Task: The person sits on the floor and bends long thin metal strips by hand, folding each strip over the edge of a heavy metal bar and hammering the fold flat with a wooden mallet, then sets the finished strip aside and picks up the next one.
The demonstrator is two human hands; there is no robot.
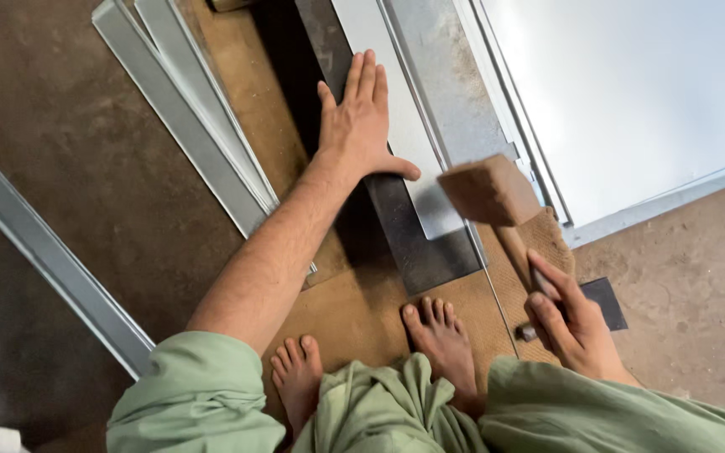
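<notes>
— Fingers first: how do they sit?

— Left hand (361,126) lies flat, its four fingers (366,77) pressed together and the thumb stuck out to the side, palm down on one pale metal strip (396,126). Right hand (565,323) is curled tight round the handle of one wooden mallet (490,191), whose blocky head hangs just above the near end of that strip.

— What is under the strip?

— One dark steel bar (417,243), lying on a brown board (362,310).

— Count the other metal.

— Two long folded strips (186,109) lie side by side on the floor (60,109) to the left, one grey channel (52,260) sits nearer the left edge, and one large pale sheet (631,92) fills the upper right.

— Feet?

— Two bare feet (440,340) on the board, below the bar, with green cloth (379,411) around the legs.
</notes>
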